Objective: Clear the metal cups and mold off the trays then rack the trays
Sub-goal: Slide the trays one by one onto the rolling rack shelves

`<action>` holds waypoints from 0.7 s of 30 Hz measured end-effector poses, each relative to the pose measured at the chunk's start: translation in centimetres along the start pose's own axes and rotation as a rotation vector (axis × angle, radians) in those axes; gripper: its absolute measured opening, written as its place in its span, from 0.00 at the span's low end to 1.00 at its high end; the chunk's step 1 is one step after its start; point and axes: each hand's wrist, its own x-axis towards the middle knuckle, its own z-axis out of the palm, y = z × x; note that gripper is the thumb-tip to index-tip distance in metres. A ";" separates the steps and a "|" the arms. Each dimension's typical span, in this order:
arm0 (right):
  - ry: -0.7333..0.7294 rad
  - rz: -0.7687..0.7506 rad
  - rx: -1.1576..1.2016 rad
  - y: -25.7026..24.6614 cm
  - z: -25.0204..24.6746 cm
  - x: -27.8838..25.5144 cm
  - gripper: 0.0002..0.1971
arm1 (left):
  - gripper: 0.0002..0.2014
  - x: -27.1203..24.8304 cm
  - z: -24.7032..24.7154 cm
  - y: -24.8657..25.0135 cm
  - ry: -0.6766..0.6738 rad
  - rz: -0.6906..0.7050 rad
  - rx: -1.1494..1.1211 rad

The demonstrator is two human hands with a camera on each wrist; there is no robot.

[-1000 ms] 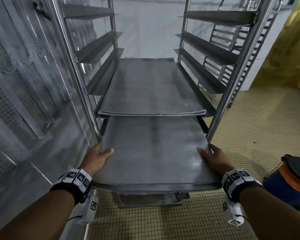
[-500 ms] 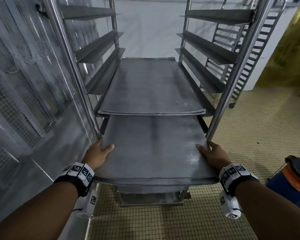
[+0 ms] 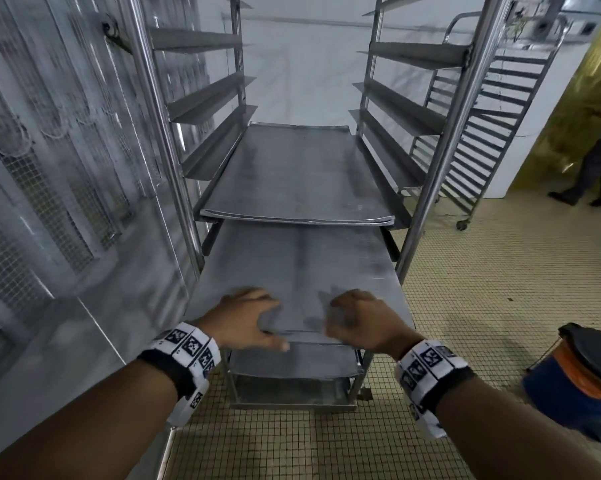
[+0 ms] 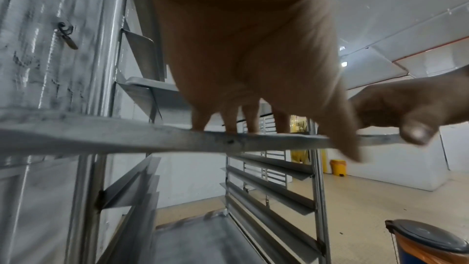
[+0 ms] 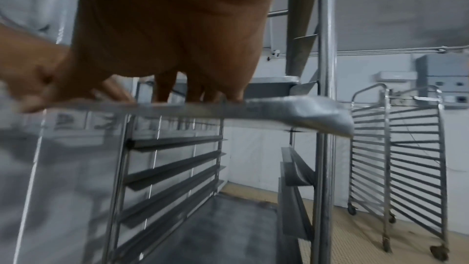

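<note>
From above, both my hands have come off the side edges of the lower tray [image 3: 292, 268] to its near edge: left hand [image 3: 247, 315] and right hand [image 3: 356, 318] sit side by side there, fingers spread on top and thumbs at the lip. The tray is part-way into the rack [image 3: 427, 188], under the upper tray [image 3: 297, 174], so I judge only the last push remains. Motion blurs my fingers.

At my left wrist, fingertips [image 4: 229, 125] rest on the tray's top and the thumb hangs over its edge, a light hold.

At my right wrist, fingers [image 5: 193, 92] press the top; whether the blurred thumb hooks beneath I cannot tell. No cups or mold show anywhere.
</note>
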 end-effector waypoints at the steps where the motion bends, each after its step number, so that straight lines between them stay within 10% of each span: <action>1: -0.031 -0.060 -0.003 -0.7 0.5 -0.4 0.43 | 0.57 -0.2 0.3 0.6 0.002 0.048 0.005; 5: 0.075 -0.182 -0.029 -0.9 2.7 -1.8 0.21 | 0.21 -0.9 1.8 0.9 0.187 0.179 -0.006; 9: 0.206 -0.180 0.032 -0.6 3.8 -2.3 0.09 | 0.09 -1.5 3.3 1.2 0.322 0.247 -0.053; 21: 0.321 -0.062 -0.056 2.6 3.9 -5.7 0.27 | 0.41 -4.5 4.5 -1.9 0.411 0.003 0.072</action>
